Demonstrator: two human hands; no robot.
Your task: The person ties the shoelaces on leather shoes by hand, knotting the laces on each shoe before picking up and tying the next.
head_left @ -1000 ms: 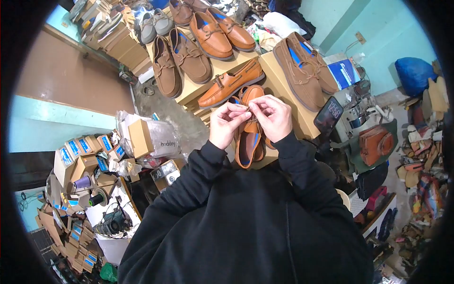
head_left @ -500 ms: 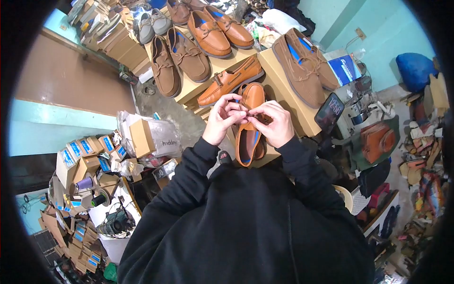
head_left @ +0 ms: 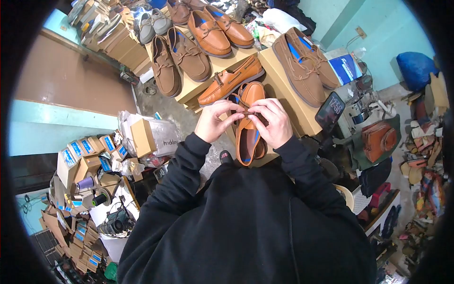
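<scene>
A tan leather shoe [head_left: 248,142] with a blue and dark lining lies in front of me, its toe pointing away. Above its middle, my left hand [head_left: 218,119] pinches the shoe's brown lace between thumb and fingertips. My right hand [head_left: 272,121] pinches the same lace from the other side, the fingertips of both hands almost touching. The lace's exact knot is too small to make out. Just beyond, another tan shoe [head_left: 231,84] rests tilted on its side. Part of a further shoe shows beneath the one under my hands.
Brown pairs [head_left: 191,57] and a tan pair [head_left: 210,35] stand on boxes at the back. More brown shoes [head_left: 300,71] sit on a cardboard box [head_left: 283,97] at the right, beside a phone [head_left: 330,112] showing a clock. Small boxes [head_left: 87,165] are heaped at the left.
My left hand has moved left and turned flatter, with its fingers drawn together at the lace. My right hand stays close to where it was, still pinching. The shoes have hardly moved.
</scene>
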